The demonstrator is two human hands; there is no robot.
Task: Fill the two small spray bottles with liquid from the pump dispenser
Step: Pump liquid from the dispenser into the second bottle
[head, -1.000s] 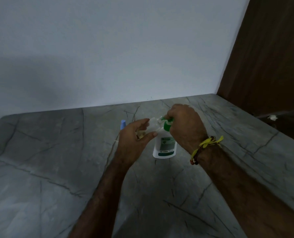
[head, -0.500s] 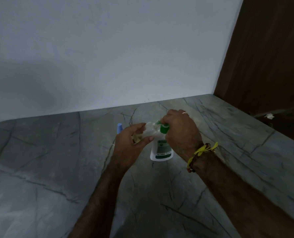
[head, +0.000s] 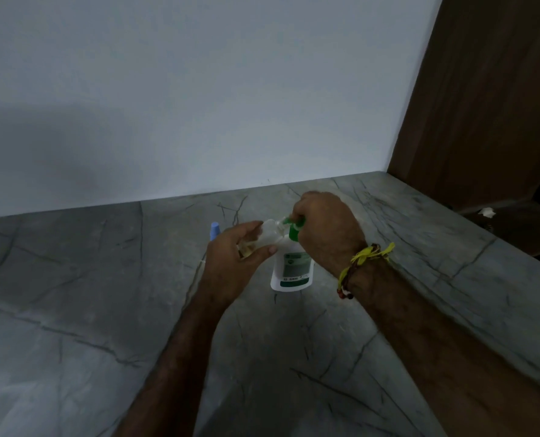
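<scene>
The left hand (head: 230, 263) pinches a small clear plastic spray bottle (head: 264, 238) in its grip; beside it, the right hand (head: 325, 230) curls over the white, green-topped pump dispenser (head: 290, 269).

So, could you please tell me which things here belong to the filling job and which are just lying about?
Job:
- pump dispenser, pressed by the right hand
- small clear bottle, held by the left hand
- blue-capped bottle behind

Lying about:
- white scrap at far right
</scene>
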